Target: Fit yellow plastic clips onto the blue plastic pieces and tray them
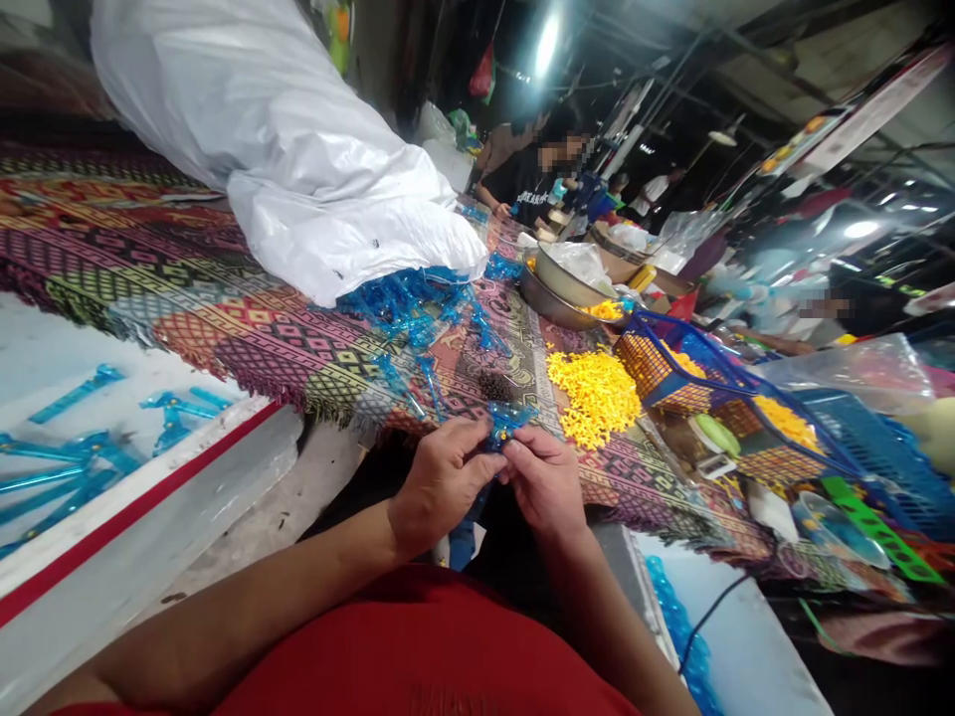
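A translucent blue plastic piece point(501, 426) with a small yellow part on it is pinched between my two hands, close to the table's near edge. My left hand point(448, 477) grips it from the left with thumb and fingers. From the right, my right hand point(547, 480) holds it with thumb and fingertips; the fingers partly cover the piece. Just beyond lie a small heap of tiny dark bits point(498, 386) and loose blue plastic pieces point(407, 308), spilling from a large white sack point(350, 214). A pile of small yellow plastic parts point(593, 396) lies right of my hands.
A patterned cloth point(290, 348) covers the table. At left, a white foam box point(149, 517) holds blue pieces. On the right stand blue baskets point(675, 368), metal bowls point(563, 288) and another foam box point(746, 636). A person in black point(526, 194) sits farther back.
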Action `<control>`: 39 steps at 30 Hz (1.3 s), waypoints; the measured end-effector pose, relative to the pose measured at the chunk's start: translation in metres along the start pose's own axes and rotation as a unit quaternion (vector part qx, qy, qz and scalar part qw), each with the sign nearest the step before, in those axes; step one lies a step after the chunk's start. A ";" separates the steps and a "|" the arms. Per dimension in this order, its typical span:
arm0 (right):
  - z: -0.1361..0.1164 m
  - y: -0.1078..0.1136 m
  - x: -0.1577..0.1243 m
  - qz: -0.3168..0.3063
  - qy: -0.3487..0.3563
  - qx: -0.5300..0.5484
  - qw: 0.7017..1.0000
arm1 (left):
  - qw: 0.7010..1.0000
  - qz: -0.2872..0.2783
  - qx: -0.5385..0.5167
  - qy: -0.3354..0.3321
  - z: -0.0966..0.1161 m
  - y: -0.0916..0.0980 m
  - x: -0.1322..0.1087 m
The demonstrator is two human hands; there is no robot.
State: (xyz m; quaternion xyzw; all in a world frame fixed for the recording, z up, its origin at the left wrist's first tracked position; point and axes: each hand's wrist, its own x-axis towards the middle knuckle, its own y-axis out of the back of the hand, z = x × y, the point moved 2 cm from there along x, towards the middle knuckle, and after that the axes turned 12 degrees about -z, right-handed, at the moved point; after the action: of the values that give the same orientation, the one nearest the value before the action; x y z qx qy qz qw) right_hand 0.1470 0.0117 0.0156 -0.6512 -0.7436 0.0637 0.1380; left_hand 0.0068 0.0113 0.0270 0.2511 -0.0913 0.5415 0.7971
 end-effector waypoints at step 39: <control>0.002 -0.018 0.006 -0.050 -0.026 0.031 0.998 | 0.716 -0.077 -0.652 0.235 -0.020 -0.011 -0.010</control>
State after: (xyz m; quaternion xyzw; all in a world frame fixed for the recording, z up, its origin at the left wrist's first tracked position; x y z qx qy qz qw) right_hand 0.1287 0.0157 0.0193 -0.6065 -0.7762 0.0967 0.1423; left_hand 0.0101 0.0104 0.0026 -0.4601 -0.2124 0.3258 0.7981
